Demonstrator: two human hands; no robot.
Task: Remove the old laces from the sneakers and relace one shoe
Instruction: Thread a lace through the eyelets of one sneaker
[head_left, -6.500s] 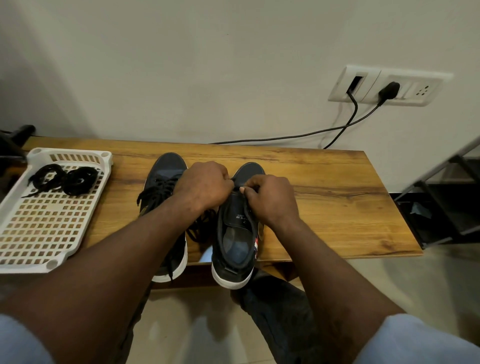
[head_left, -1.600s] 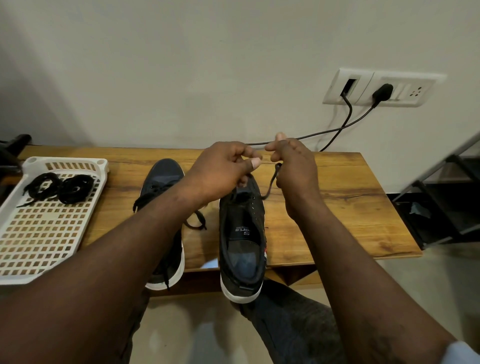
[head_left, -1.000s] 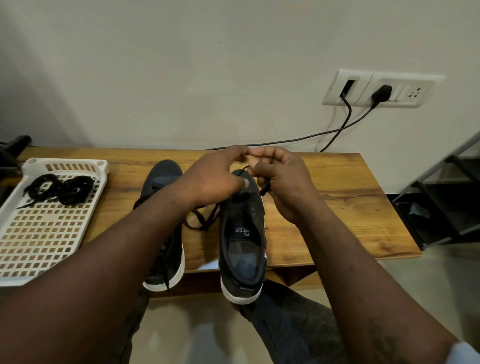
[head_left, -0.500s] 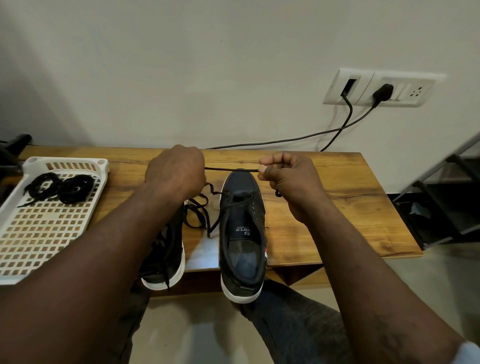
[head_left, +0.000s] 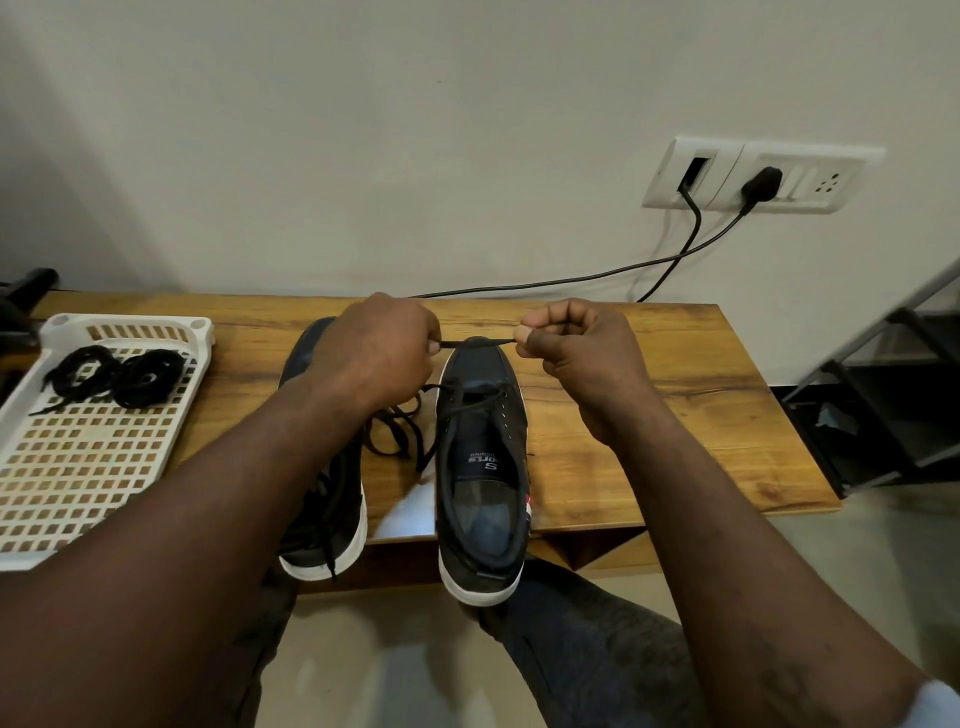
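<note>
Two dark sneakers with white soles stand on the wooden table (head_left: 649, 405), heels over its near edge. My left hand (head_left: 379, 348) and my right hand (head_left: 576, 348) each pinch a black lace (head_left: 478, 343) and hold it stretched taut above the toe of the right sneaker (head_left: 483, 467). That shoe has lace only through its front eyelets, and slack lace lies looped between the shoes. The left sneaker (head_left: 322, 499) is still laced and is partly hidden under my left forearm.
A white slotted tray (head_left: 78, 467) at the table's left holds two coiled black laces (head_left: 114, 369). Black cables (head_left: 597, 275) run from a wall socket panel (head_left: 758, 176) along the table's back edge. A dark metal rack (head_left: 893, 405) stands to the right. My knee is below the table.
My hands came up from the right sneaker's eyelets and pulled apart, drawing the lace taut between them. Over the last half second they moved slightly closer together.
</note>
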